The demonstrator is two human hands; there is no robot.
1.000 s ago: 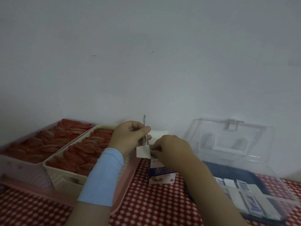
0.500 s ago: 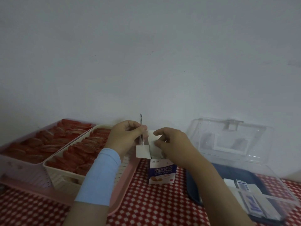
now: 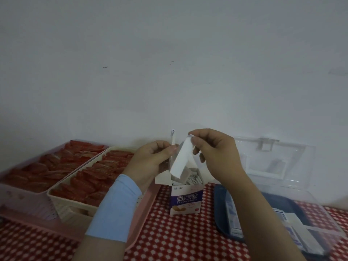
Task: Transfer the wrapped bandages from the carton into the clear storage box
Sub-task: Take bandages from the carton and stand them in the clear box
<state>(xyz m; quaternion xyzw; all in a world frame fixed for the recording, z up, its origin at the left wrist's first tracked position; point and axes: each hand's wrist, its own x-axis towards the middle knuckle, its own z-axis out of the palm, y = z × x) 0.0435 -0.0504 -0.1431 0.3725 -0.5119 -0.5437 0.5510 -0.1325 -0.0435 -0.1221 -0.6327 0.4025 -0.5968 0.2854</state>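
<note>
While a thin wrapped strip is being pinched by the left hand, a white paper-wrapped bandage stack is being pinched at its top end by the right hand, at the mouth of the purple-and-white cardboard carton mid-tabletop. It is being judged light and floppy, better gripped across its faces.

Probably a home, red spotted tablecloth, plain white wall, baskets of packets

The carton is showing matt printed card, and the wrapped bandages are showing plain white matt paper. The storage box is gleaming as smooth, clear plastic.
</note>
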